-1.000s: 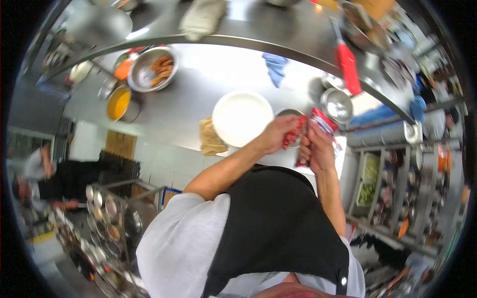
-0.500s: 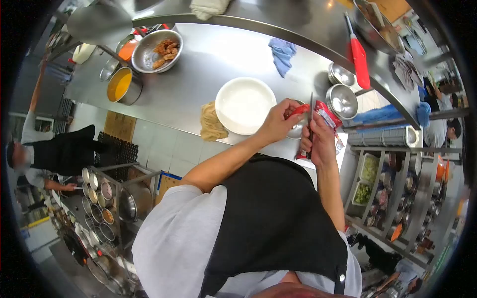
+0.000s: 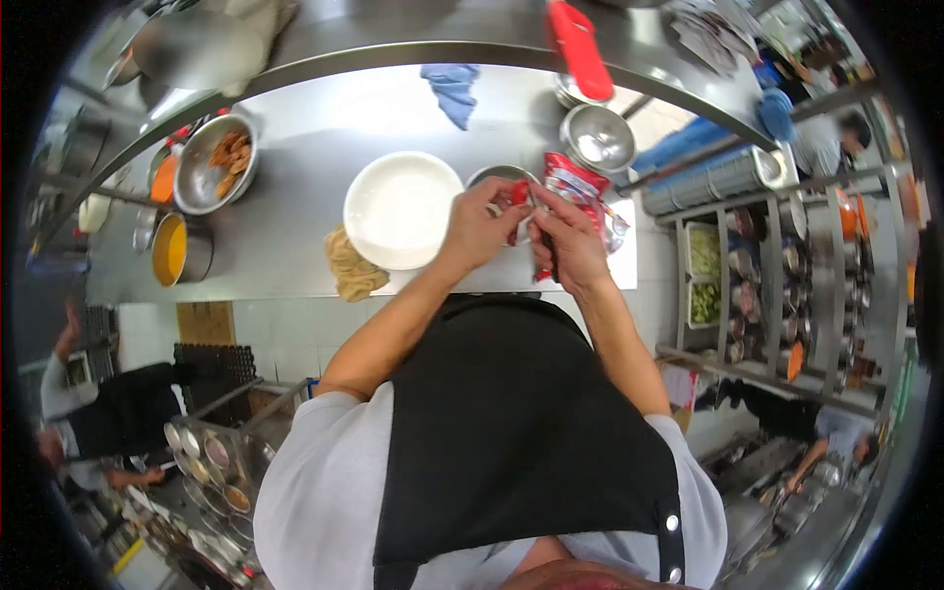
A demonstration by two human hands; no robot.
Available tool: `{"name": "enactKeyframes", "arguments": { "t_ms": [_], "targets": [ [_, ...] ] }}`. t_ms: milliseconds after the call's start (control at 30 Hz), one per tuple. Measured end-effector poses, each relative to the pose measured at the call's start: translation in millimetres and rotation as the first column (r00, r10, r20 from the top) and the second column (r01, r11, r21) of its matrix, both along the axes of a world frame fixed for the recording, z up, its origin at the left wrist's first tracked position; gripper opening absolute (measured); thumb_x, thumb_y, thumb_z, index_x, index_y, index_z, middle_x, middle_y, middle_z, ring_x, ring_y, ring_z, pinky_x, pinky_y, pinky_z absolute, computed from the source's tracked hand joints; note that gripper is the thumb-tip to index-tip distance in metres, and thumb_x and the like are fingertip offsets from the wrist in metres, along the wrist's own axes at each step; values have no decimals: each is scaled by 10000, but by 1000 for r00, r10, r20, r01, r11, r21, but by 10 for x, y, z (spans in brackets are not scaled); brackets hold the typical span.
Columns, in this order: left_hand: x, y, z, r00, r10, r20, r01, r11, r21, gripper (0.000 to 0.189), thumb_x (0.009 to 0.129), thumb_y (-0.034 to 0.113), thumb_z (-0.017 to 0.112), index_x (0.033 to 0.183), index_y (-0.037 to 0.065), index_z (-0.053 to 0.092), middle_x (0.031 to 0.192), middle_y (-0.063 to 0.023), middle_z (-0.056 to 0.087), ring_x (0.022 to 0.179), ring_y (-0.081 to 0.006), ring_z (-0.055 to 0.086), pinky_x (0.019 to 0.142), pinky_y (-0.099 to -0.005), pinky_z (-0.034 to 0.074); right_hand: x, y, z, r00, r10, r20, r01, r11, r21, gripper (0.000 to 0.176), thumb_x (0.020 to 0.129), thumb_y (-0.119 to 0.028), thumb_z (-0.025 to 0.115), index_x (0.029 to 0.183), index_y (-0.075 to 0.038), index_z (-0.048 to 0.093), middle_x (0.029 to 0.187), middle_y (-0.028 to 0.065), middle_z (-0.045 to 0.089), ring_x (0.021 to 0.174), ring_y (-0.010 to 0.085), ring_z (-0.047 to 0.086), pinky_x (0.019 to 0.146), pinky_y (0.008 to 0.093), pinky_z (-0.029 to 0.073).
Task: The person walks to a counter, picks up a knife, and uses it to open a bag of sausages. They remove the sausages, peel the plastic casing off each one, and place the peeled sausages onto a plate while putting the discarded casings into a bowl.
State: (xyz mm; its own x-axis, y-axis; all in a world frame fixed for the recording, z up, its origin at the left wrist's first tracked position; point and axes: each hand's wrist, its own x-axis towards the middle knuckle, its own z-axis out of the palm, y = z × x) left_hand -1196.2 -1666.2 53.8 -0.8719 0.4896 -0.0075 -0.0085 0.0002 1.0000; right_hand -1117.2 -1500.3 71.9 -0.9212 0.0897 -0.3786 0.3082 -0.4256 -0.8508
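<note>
My left hand [image 3: 476, 228] pinches a small red piece [image 3: 520, 194] whose kind I cannot tell. Close beside it, my right hand [image 3: 572, 242] is closed around the dark handle of a knife [image 3: 551, 258], its blade up against the red piece. Under both hands stands a small metal bowl [image 3: 500, 173], partly hidden by them. Red printed packets [image 3: 574, 181] lie just beyond and to the right of my right hand. A large white bowl [image 3: 401, 208] is to the left of my left hand, with bare white inside.
A tan cloth [image 3: 352, 265] lies at the counter's front edge, a blue cloth [image 3: 450, 93] farther back. Left are a metal bowl of browned pieces [image 3: 202, 177] and a pot of orange liquid [image 3: 197, 251]. Metal bowls [image 3: 598, 138] stand right, below an overhead shelf [image 3: 393, 54]. Other people work on both sides.
My hands have come closer together, and the knife, held upright and apart before, now meets the red piece. The whole view has shifted, so the counter things appear farther left.
</note>
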Motion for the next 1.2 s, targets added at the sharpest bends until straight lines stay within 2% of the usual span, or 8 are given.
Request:
{"name": "enactKeyframes", "arguments": {
  "t_ms": [100,333,533,733,833,933,1033,1200],
  "targets": [
    [-35,12,-18,984,15,-178,-10,1000,25,245,932,38,780,1165,-13,724,961,-85,758,781,-143,721,697,-297,597,53,-4,131,1000,4,-16,-5,999,-34,482,1084,-154,606,1554,-76,531,820,10,588,566,83,475,473,244,348],
    [-67,56,2,959,-1,-284,-19,997,-68,262,882,-18,803,1128,-26,713,970,-116,755,874,-147,733,713,-304,621,34,13,109,999,-27,-26,26,999,-37,458,1087,-131,587,1524,-6,531,812,46,605,552,96,456,468,250,350],
    [-139,-13,28,991,-132,7,131,989,74,228,954,-49,722,1179,-17,707,1041,-98,762,906,-144,727,819,-293,594,-14,18,155,999,-10,-33,8,998,-64,436,1081,-100,584,1502,11,562,801,43,599,556,105,469,474,254,352],
    [-255,-105,-188,825,-421,378,173,824,540,225,988,8,719,1212,13,708,1089,-58,750,973,-119,703,905,-286,564,-6,64,149,996,69,-57,-73,994,-77,424,1090,-111,566,1505,-26,584,788,26,572,565,98,469,488,253,367],
    [-205,-61,-191,911,-272,310,138,909,394,222,972,4,738,1192,12,704,1088,-58,741,962,-120,696,867,-306,574,-2,71,197,997,78,-13,-79,992,-99,450,1094,-130,562,1538,-61,547,790,19,568,570,95,472,490,248,360],
    [-197,-108,-24,989,-116,91,122,991,-59,210,942,3,743,1146,20,698,1115,-109,740,944,-178,710,824,-348,572,11,119,216,998,58,22,-56,994,-95,478,1092,-137,562,1564,-85,504,797,14,574,569,93,475,487,241,348],
    [-233,-100,-131,882,34,-469,-79,994,-76,219,900,-2,769,1106,26,701,1069,-112,722,917,-212,710,772,-346,573,31,120,313,995,101,-11,-101,995,1,487,1091,-135,564,1570,-90,486,798,17,584,567,93,472,490,239,347],
    [-241,-68,-37,812,53,-581,-101,994,-51,225,860,-33,760,1070,24,702,1040,-127,696,905,-276,704,748,-352,583,4,33,313,986,168,-2,-166,977,132,480,1078,-151,577,1553,-102,527,798,13,588,547,75,468,475,234,343]
  ]
}}
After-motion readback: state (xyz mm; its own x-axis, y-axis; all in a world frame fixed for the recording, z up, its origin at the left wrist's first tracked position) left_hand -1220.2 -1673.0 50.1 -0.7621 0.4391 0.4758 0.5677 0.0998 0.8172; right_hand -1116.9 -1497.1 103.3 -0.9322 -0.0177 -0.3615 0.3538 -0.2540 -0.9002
